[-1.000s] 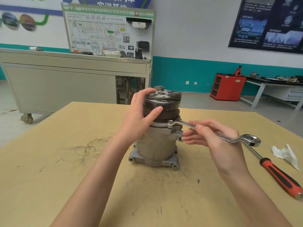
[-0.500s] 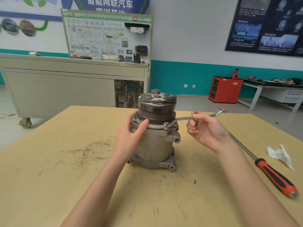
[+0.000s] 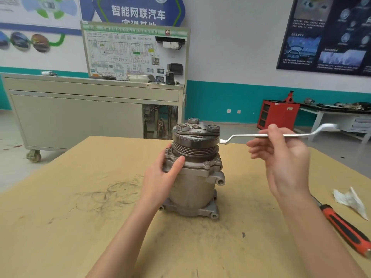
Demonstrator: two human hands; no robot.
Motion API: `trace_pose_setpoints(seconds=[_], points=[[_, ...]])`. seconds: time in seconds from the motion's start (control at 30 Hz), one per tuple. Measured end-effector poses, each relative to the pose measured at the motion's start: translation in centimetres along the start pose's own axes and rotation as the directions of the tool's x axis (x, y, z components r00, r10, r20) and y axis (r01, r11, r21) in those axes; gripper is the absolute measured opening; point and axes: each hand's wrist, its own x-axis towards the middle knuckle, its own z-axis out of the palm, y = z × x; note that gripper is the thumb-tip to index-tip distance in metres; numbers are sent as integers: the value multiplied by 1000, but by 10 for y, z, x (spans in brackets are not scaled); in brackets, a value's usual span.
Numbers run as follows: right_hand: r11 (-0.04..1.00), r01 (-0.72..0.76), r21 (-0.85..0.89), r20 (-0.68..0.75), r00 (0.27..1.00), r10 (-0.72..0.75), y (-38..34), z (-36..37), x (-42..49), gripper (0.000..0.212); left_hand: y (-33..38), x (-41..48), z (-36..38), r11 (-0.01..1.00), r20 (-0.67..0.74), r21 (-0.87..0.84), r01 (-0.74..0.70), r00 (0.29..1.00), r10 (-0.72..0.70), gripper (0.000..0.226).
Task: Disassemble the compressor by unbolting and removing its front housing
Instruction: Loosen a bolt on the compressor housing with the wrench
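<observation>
Two hands are working at the compressor (image 3: 192, 183), which is standing upright mid-bench (image 3: 80, 227), its long axis vertical and its grooved pulley (image 3: 194, 147) pointing up. The left hand (image 3: 160, 177) is gripping the left side of the front housing (image 3: 200, 168), thumb on the near face, fingers wrapping behind. The right hand (image 3: 285, 163) is hovering right of the pulley, apart from the compressor, pinching a wrench (image 3: 241, 136) that is lying roughly level, left to right. Its left end is sitting just beside the pulley's right edge; contact cannot be told. A red-and-black screwdriver (image 3: 345, 227) is lying at the near right, a crumpled tissue (image 3: 349, 199) just beyond.
</observation>
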Motion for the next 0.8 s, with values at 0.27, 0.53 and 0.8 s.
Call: trace_pose_setpoints(seconds=[0.27,0.53,0.8], points=[[742,509,-437,209,860,-466,16,21,-62,11,4,-2,-1,1000,-3,-16,4,1000,-4,78],[837,396,-378,169,918,-358,26,21,-71,7,3,-1,0,1000,-21,-5,19,1000,-19,79],[956,175,-236,-14,983,-184,30,30,-77,13,3,-2,0,1000,-28,-13,20,999,-20,71]])
